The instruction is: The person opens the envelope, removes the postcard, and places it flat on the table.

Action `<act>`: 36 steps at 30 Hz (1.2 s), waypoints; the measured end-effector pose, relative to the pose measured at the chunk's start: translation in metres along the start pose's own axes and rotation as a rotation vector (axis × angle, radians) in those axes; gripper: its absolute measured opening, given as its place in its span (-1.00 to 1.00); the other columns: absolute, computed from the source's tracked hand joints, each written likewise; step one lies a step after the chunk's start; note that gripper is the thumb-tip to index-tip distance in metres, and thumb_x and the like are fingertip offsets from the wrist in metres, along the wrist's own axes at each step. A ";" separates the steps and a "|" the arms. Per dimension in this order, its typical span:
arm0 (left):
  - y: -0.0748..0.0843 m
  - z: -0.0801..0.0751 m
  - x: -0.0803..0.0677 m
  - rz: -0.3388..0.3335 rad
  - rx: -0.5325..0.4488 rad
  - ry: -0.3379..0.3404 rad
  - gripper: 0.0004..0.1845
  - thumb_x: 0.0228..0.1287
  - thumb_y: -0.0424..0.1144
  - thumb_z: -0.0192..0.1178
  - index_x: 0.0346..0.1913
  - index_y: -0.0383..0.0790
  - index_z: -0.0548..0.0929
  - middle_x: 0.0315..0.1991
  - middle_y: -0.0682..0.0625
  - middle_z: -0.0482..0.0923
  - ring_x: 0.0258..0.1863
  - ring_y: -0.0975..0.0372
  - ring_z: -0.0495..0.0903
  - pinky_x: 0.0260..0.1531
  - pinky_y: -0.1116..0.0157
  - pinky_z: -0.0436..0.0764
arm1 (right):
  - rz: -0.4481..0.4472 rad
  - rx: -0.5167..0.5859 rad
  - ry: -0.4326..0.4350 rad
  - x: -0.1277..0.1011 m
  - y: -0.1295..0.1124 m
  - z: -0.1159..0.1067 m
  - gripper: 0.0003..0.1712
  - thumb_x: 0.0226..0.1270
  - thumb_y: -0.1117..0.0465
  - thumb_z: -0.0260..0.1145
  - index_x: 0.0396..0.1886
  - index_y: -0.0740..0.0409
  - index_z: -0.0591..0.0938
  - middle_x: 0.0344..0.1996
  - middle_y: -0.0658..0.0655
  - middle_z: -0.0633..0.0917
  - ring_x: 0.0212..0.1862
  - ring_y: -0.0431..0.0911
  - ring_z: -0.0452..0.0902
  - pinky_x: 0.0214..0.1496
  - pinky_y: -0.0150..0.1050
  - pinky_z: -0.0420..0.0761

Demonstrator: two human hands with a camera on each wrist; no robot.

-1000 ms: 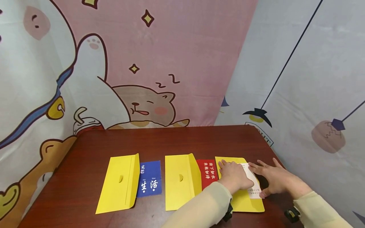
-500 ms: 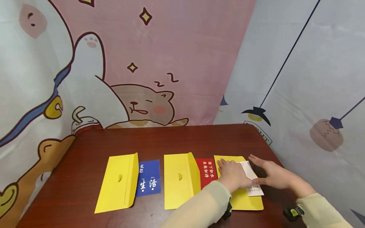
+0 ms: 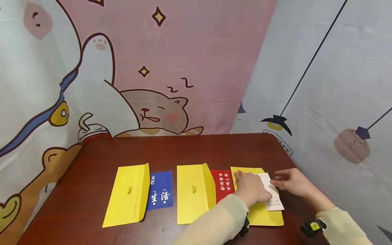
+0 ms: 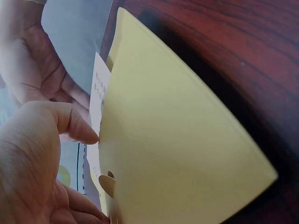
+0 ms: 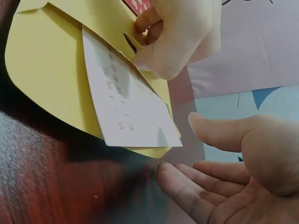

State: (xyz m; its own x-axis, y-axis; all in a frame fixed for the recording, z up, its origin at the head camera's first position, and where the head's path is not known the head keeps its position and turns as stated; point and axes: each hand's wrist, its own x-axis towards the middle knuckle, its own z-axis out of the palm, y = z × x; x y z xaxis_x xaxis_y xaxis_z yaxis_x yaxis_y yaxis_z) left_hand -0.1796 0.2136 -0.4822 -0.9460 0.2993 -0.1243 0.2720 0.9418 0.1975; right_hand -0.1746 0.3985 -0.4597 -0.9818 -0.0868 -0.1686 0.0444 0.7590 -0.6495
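Observation:
My left hand lies on the rightmost yellow envelope on the dark wooden table. Its thumb and curled fingers hold the envelope's open edge by the small notch. A white printed card sticks out of that opening to the right, partly under the top layer. My right hand hovers just right of the card, fingers relaxed and holding nothing. In the right wrist view a small gap shows between the card and these fingers. The left wrist view shows my thumb against the envelope.
Two more yellow envelopes lie to the left, one with a blue card beside it, the other with a red card. The table's right edge runs close to my right hand. Cartoon backdrops hang behind.
My right hand has lifted off the white card and drawn back to the right, its fingers now loosely curled. The left hand and the envelope have stayed in place.

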 end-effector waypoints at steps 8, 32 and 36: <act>-0.001 0.001 0.001 0.016 0.022 0.003 -0.30 0.08 0.49 0.28 0.12 0.08 0.78 0.27 0.07 0.63 0.44 -0.10 0.43 0.42 -0.13 0.36 | 0.123 0.194 -0.025 0.005 0.008 0.010 -0.26 0.43 0.10 0.50 0.25 0.69 0.51 -0.01 0.37 0.76 -0.08 0.07 0.77 -0.11 0.01 0.78; -0.001 0.001 0.000 0.018 0.015 0.016 -0.32 0.02 0.46 0.33 0.06 0.06 0.81 0.23 0.04 0.66 0.43 -0.12 0.44 0.41 -0.12 0.37 | 0.186 0.261 -0.037 0.008 0.016 0.016 -0.43 0.35 0.21 0.54 0.09 0.65 0.63 -0.12 0.24 0.79 -0.19 -0.01 0.76 -0.16 -0.08 0.78; -0.002 0.000 0.000 0.020 0.021 0.022 -0.32 0.04 0.46 0.32 0.04 0.05 0.81 0.22 0.04 0.66 0.42 -0.11 0.45 0.40 -0.12 0.38 | 0.192 0.250 -0.040 0.008 0.017 0.014 -0.42 0.35 0.20 0.53 0.10 0.66 0.62 -0.11 0.27 0.79 -0.18 -0.01 0.77 -0.15 -0.06 0.78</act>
State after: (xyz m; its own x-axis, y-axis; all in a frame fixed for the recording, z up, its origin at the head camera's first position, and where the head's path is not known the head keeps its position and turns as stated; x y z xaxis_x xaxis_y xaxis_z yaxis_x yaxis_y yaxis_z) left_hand -0.1799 0.2121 -0.4829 -0.9439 0.3151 -0.0986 0.2946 0.9386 0.1797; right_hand -0.1789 0.4011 -0.4825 -0.9432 0.0140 -0.3319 0.2774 0.5826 -0.7640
